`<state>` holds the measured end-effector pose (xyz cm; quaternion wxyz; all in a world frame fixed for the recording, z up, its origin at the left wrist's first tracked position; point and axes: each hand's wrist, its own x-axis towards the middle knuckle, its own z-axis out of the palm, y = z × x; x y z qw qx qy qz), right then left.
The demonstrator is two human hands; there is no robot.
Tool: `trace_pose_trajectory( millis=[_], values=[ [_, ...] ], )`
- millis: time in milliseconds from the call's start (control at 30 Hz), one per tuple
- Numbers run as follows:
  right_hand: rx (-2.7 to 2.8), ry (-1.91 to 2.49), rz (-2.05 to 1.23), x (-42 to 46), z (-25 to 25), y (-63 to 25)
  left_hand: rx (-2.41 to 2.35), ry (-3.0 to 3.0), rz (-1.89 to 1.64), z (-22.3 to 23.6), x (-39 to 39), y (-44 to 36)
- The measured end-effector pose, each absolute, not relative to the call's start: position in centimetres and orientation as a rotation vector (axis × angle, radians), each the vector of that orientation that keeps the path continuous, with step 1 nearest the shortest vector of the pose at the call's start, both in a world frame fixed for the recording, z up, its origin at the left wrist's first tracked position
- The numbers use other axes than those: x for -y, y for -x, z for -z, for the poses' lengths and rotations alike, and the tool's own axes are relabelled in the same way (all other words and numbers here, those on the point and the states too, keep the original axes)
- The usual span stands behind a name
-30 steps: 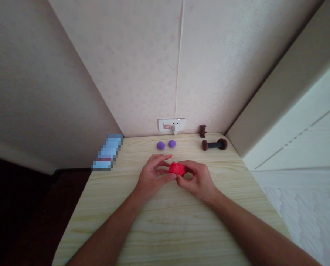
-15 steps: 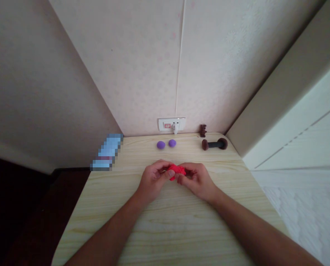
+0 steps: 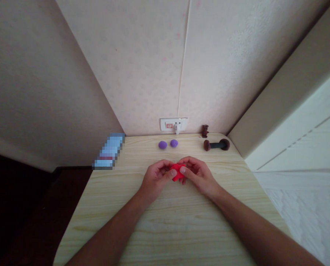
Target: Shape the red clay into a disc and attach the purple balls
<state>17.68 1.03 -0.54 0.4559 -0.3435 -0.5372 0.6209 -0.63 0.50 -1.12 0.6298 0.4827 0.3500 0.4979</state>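
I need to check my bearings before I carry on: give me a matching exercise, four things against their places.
Things
1. Red lump
2. White plug
3. Dumbbell-shaped object
4. Two purple balls

Places
A. In the wall outlet
B. Side by side on the table, below the outlet
C. Between left hand and right hand
D. Near the table's far right corner, in front of the brown figurine

Pairs: 1-C, 2-A, 3-D, 4-B

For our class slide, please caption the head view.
Two hands pinch a red lump above a pale wooden table, two purple balls beyond.
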Motion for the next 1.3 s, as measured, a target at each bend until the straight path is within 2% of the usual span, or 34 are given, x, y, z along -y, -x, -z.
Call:
trace_pose_trajectory(
  millis=[333, 500, 867, 1300],
  values=[
    [1.328, 0.818, -1.439, -0.8, 0.6, -17.6, -0.946, -1.250, -1.226, 0.4, -0.2, 0.2],
    [1.330, 0.868, -1.478, -0.8, 0.1, -17.7, -1.006, -1.280, -1.199, 0.1, -0.2, 0.4],
    [1.135, 0.807, -1.597, -1.4, 1.4, -17.7, -0.831, -0.997, -1.204, 1.6, -0.5, 0.1],
    [1.242, 0.828, -1.621, -1.1, 0.5, -17.7, -0.949, -1.149, -1.152, 0.1, 0.0, 0.2]
  ],
)
